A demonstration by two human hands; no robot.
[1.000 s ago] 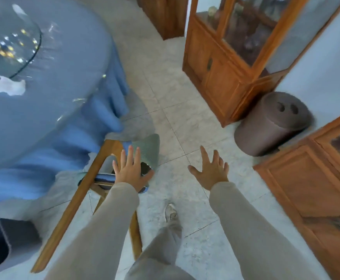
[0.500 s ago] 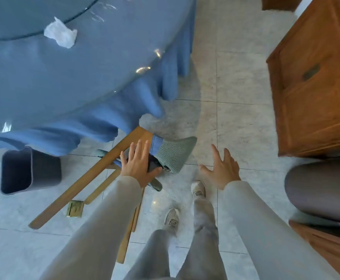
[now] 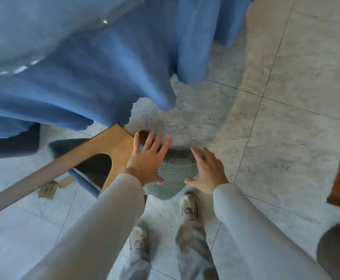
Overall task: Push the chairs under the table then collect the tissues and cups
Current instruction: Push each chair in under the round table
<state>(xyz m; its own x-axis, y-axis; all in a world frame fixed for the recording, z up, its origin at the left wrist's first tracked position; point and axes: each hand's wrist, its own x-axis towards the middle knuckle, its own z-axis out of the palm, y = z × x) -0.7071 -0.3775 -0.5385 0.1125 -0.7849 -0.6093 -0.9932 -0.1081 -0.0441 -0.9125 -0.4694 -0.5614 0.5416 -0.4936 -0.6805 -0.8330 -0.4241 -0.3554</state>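
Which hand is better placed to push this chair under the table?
Probably the left hand: it is spread over the wooden chair frame, while the right hand is off at the cushion edge.

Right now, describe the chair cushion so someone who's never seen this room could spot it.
Find the hanging blue tablecloth; a wooden chair stands at its hem. The cushion on that chair, partly covered by the left hand and right hand, is grey-green ribbed knit, the only striped thing around.
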